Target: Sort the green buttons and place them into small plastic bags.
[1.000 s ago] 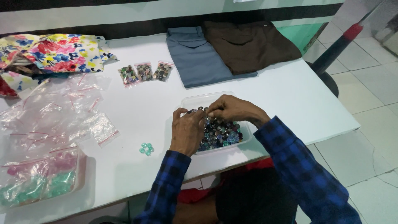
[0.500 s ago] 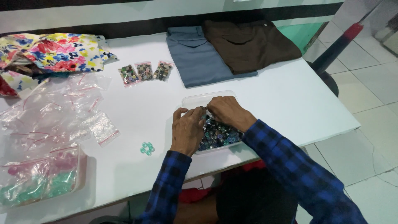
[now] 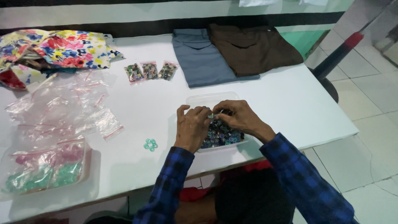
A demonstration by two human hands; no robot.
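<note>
The desk (image 3: 290, 103) is smooth, matt white, and the tray (image 3: 209, 99) on it is clear, slightly glossy plastic heaped with shiny little beads (image 3: 222, 132). Thin, crinkled clear plastic bags (image 3: 62, 108) glint near the left edge, while the folded trousers (image 3: 248, 49) at the far edge are matt cloth.

A tray of beads (image 3: 195, 99) sits near the table's (image 3: 290, 103) front edge, a small bead cluster (image 3: 150, 144) to its left. Three filled bags (image 3: 150, 71) lie behind; folded garments (image 3: 236, 52), apparently trousers, at the back edge.

White table (image 3: 290, 103) bearing bead tray (image 3: 207, 99), bags (image 3: 62, 112), folded clothes (image 3: 232, 54).
</note>
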